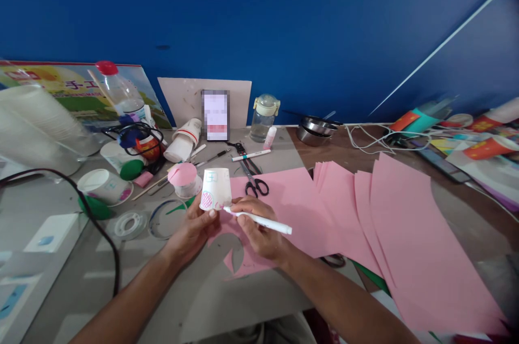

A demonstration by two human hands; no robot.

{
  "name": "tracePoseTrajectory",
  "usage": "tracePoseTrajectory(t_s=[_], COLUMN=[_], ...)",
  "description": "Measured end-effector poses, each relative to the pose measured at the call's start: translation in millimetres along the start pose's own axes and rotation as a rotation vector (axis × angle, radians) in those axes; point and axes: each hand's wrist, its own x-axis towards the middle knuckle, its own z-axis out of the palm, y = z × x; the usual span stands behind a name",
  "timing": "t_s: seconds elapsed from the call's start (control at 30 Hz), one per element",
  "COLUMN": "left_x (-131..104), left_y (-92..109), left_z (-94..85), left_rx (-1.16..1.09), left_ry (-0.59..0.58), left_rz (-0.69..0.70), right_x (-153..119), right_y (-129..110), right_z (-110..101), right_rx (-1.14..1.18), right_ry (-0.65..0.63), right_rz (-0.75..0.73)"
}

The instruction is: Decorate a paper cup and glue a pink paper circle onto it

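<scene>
An upside-down white paper cup (217,184) is gripped near its rim by my left hand (197,227). It bears a blue window drawing and a pink cross-hatched round shape. My right hand (261,227) holds a white marker (270,224) with its tip at the cup's lower edge, beside small pink marks. Under both hands lies a pink paper sheet (292,198) with a round piece cut out. Black-handled scissors (257,187) rest on its far edge. Just left of the cup stands another cup with a pink paper top (182,175).
Stacked pink sheets (413,236) spread to the right. At the back are a phone (215,115), a glass jar (264,119), a glue stick (270,138) and metal bowls (316,130). A tape roll (128,224), decorated cup (104,187) and black cable (109,244) lie left.
</scene>
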Motion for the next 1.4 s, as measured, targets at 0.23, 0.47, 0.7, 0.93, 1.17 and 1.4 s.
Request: tracePoseTrajectory(t_s=[0.23, 0.47, 0.7, 0.93, 1.17, 1.4], left_x=[0.5, 0.0, -0.6, 0.5, -0.1, -0.6], left_y=[0.9, -0.3, -0.1, -0.6, 1.0, 1.0], left_z=[0.0, -0.9, -1.1, -0.1, 2.0, 1.1], left_rx=[0.005, 0.006, 0.003, 0.003, 0.01, -0.024], left_ry=[0.021, 0.025, -0.001, 0.012, 0.01, 0.024], left_rz=[-0.006, -0.008, -0.018, 0.002, 0.005, -0.012], right_x=[0.7, 1.0, 1.1, 0.8, 0.1, -0.4], right_y=[-2.9, -3.5, -2.0, -3.0, -2.4, -1.3], right_z=[-1.5, -1.3, -1.1, -1.6, -1.5, -1.2], right_rx=[-0.036, -0.063, -0.056, -0.058, -0.061, -0.059], right_ry=[-0.022, -0.039, 0.01, -0.036, -0.034, 0.007], right_rz=[0.02, 0.031, 0.023, 0.014, 0.054, 0.049])
